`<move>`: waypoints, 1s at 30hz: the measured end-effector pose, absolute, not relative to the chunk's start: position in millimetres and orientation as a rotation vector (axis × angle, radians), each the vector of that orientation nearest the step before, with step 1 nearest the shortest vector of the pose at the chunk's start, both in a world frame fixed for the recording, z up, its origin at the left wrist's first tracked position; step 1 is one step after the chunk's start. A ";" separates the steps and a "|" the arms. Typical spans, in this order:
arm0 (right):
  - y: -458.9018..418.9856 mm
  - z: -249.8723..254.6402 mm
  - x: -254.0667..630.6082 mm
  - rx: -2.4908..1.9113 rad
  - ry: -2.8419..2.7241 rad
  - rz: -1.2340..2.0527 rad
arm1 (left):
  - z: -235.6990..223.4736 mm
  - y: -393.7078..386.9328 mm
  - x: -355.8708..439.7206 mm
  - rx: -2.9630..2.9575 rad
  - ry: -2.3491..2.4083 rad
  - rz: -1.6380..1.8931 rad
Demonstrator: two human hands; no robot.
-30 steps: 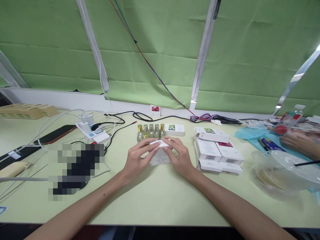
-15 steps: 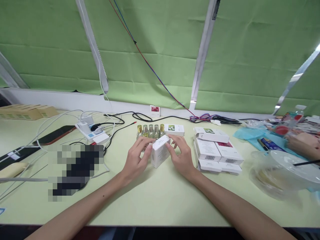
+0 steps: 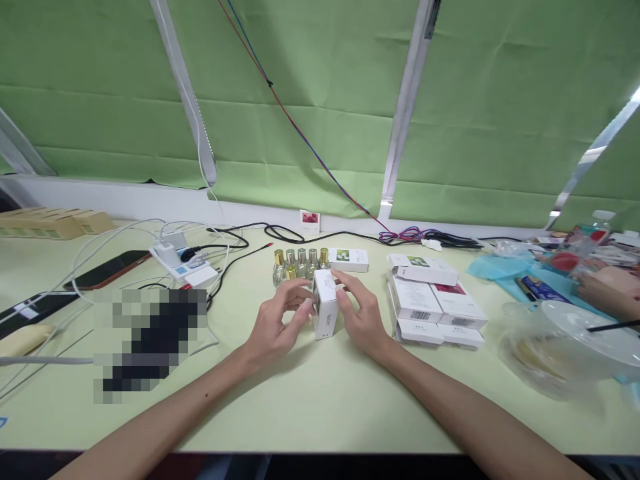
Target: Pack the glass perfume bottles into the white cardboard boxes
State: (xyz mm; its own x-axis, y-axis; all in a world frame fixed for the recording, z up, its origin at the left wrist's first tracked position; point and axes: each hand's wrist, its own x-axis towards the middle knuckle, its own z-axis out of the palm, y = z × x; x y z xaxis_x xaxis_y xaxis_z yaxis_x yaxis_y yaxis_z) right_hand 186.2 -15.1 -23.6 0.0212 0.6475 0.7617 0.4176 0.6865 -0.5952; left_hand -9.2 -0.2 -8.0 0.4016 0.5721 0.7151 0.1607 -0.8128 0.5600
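A small white carton (image 3: 326,313) stands upright on the table between my hands, printed on its sides. My right hand (image 3: 364,313) holds it from the right, forefinger at the top far corner and thumb along the near side. Close by its left face is my left hand (image 3: 280,320), fingers curved and apart; whether a fingertip touches the carton I cannot tell. Behind my left fingers several small glass bottles (image 3: 301,263) with gold and silver caps stand in a group. Another white carton (image 3: 349,260) with a green picture lies beside them.
Stacked white cartons (image 3: 435,300) sit at the right. Beyond them are a bagged plastic bowl (image 3: 565,347) and another person's hand (image 3: 605,297). To the left lie a power strip (image 3: 185,263) with cables, phones (image 3: 107,270) and brown boxes (image 3: 55,225).
The carton has turned so that a narrow side faces me, and it sits slightly further right. My left fingers have loosened from its left side.
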 end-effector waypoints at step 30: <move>-8.9 -24.8 187.0 -0.997 -1.462 0.167 | -15.2 6.9 -8.4 2.396 0.995 0.819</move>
State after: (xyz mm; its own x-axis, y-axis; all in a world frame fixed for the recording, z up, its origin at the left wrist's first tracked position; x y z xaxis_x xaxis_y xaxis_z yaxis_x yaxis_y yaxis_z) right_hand 187.0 -8.9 -24.8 0.1738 0.6482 0.7414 0.4640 0.6101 -0.6422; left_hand -8.4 6.9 -15.2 0.5709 0.7390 0.3577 0.4929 -0.6569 0.5705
